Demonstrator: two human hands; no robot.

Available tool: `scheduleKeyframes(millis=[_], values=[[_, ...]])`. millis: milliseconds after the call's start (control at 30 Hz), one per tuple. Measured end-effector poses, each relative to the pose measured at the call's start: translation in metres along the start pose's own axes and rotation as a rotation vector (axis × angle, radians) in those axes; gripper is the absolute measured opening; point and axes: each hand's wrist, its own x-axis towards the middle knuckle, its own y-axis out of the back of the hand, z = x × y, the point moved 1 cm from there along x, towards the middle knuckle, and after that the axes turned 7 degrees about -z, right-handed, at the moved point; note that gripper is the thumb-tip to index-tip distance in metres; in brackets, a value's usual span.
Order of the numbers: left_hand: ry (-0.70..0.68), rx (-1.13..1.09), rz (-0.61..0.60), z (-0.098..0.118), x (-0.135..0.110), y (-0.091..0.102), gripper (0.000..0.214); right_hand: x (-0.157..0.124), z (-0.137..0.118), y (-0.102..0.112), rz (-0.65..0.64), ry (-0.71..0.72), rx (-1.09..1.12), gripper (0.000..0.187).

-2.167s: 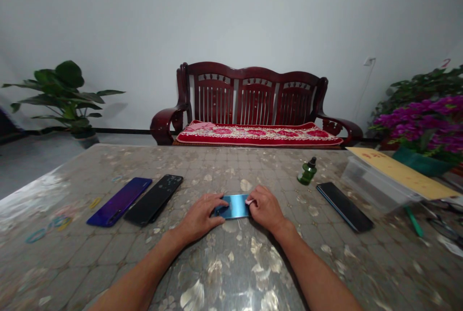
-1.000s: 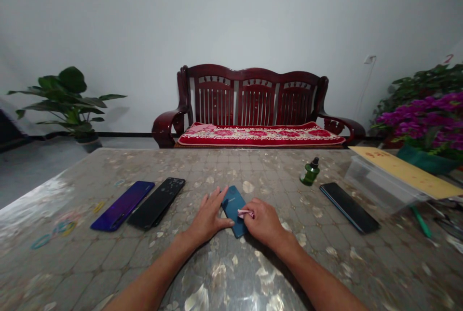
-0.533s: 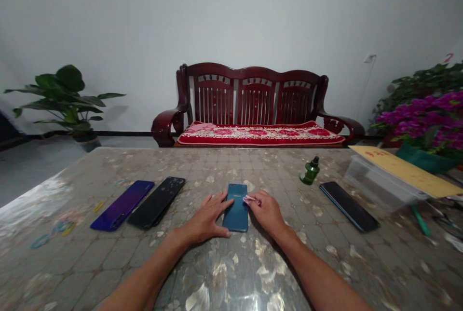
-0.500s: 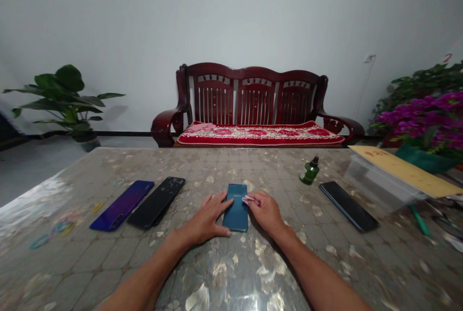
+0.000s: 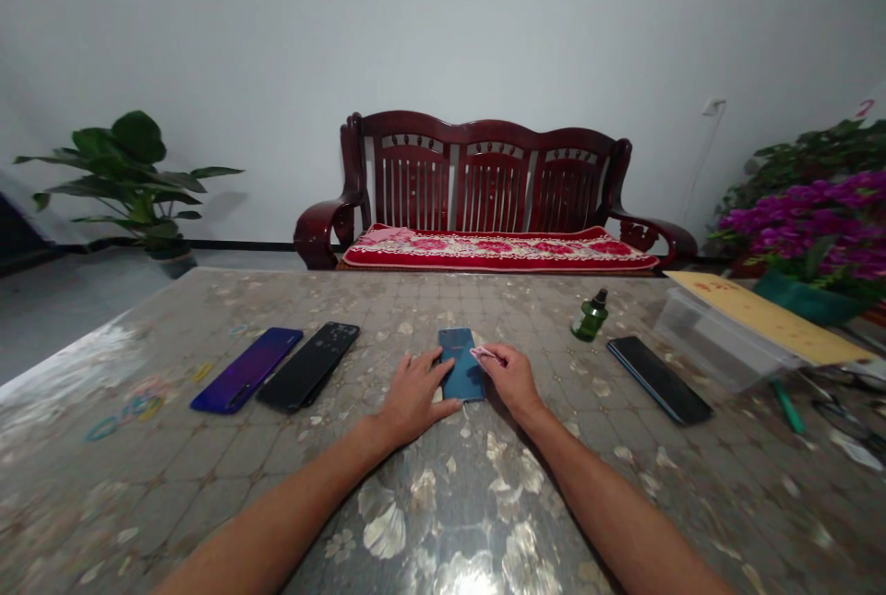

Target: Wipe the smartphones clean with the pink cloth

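Observation:
A teal-blue phone [image 5: 460, 361] lies face down on the patterned table [image 5: 443, 503], its long side pointing away from me. My left hand [image 5: 413, 397] rests flat beside its left edge, fingers spread and touching it. My right hand [image 5: 510, 374] sits at the phone's right edge, its fingers pinched on a small pink-white wipe [image 5: 483, 353] pressed near the phone's upper right side.
A purple phone [image 5: 245, 370] and a black phone [image 5: 308, 365] lie side by side at left, coloured rubber bands [image 5: 142, 406] further left. On the right are a green bottle [image 5: 589, 318], a dark phone [image 5: 659, 379], a clear box [image 5: 720, 339] and a green pen [image 5: 786, 405]. A wooden bench [image 5: 488, 198] stands behind.
The blue phone was turned from lying crosswise to pointing away from me. Both hands slid forward with it, and the wipe moved up its right edge.

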Motion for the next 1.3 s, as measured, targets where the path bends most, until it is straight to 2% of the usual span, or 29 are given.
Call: scheduleKeyframes(millis=[133,267,500,667,800,1133,1200,1300], values=[[-0.091,-0.061,0.096,-0.004,-0.001,-0.001,0.047,-0.002,-0.005,-0.002,-0.025,0.124,-0.050,0.019],[-0.152,-0.098,0.157,-0.001,-0.004,0.000,0.031,-0.004,-0.011,-0.005,-0.088,0.235,-0.127,0.018],[-0.157,-0.083,0.175,0.004,-0.007,0.002,0.022,-0.010,-0.014,-0.007,-0.188,0.330,-0.335,0.025],[-0.151,-0.081,0.177,0.004,-0.007,0.001,0.021,-0.014,-0.019,-0.004,-0.228,0.324,-0.488,0.028],[-0.178,-0.093,0.175,0.004,-0.007,0.001,0.019,-0.007,-0.024,-0.003,-0.259,0.305,-0.619,0.031],[-0.223,-0.031,0.152,0.005,-0.011,0.001,0.019,0.062,-0.019,-0.017,-0.271,0.222,-0.728,0.033],[-0.223,-0.012,0.151,0.006,-0.011,0.001,0.019,0.060,-0.019,-0.016,-0.297,0.232,-0.718,0.032],[-0.213,-0.004,0.140,0.005,-0.012,-0.001,0.018,0.040,-0.019,-0.010,-0.354,0.308,-0.661,0.031]])
